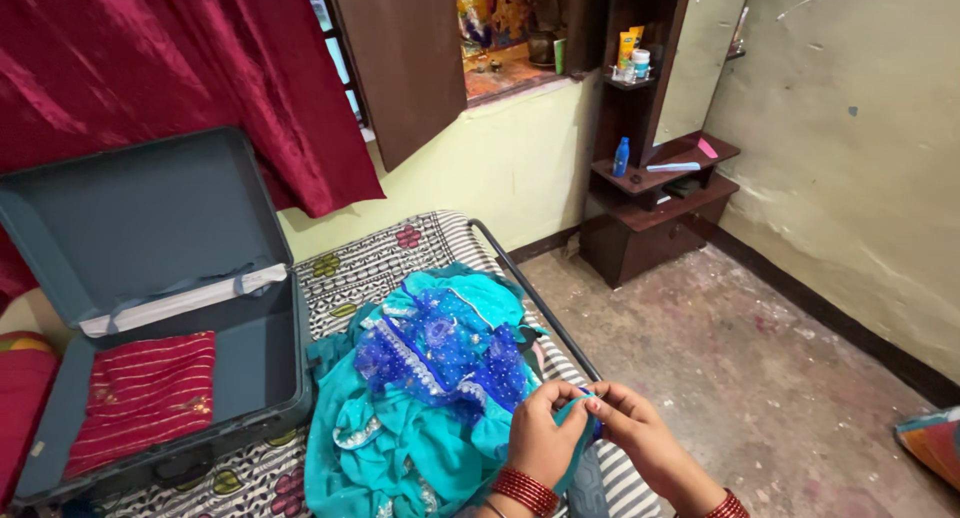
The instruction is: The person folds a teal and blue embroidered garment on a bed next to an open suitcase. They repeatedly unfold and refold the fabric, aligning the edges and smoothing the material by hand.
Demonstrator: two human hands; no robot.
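A heap of turquoise and blue embroidered cloth [430, 378] lies on the striped bed cover [370, 263]. My left hand [540, 433], red bangles at the wrist, pinches an edge of the turquoise cloth at the bed's near edge. My right hand [640, 433] grips the same edge right beside it, fingertips nearly touching the left ones. To the left stands an open grey suitcase [150, 238] with a folded red striped garment [145, 393] in its base.
A dark red curtain [170, 68] hangs behind the suitcase. The bed's metal rail [530, 298] runs along its right side. A dark wooden shelf unit [655, 178] with bottles stands at the far wall. Bare concrete floor [740, 378] lies to the right.
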